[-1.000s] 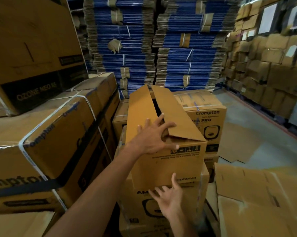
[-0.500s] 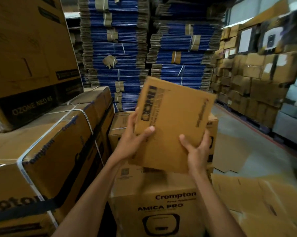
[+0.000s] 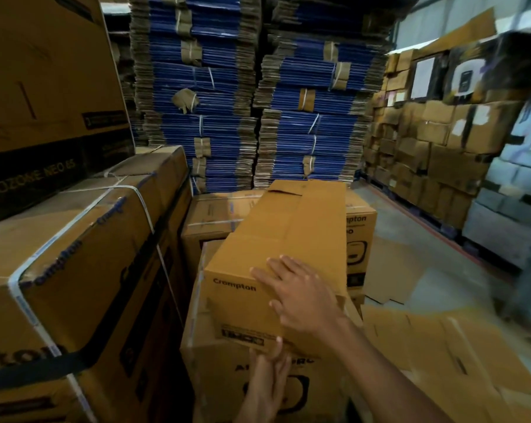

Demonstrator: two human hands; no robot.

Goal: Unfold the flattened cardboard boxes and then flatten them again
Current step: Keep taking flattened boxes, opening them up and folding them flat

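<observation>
Head: box (image 3: 276,245) beneath right hand (image 3: 303,297); left hand (image 3: 265,383) touches edge.

Back: two tall stacks of flat blue cardboard (image 3: 203,87) reach up past the top of the view. White strings and bits of brown paper tie them in bundles.
Right side: a high wall of brown boxes (image 3: 426,148), some with white paper labels (image 3: 422,73).
Left side: big brown boxes with white straps (image 3: 74,254). A bigger brown box (image 3: 44,71) sits on top, with a black band that says OZONE NEO 65.
Middle: closed brown boxes printed Crompton (image 3: 215,218) stand in front of the blue stacks.
Floor: grey and bare (image 3: 410,227) between the middle boxes and the right side.
Light: dim down low, brighter on the pale wall (image 3: 426,19) at the top right.
</observation>
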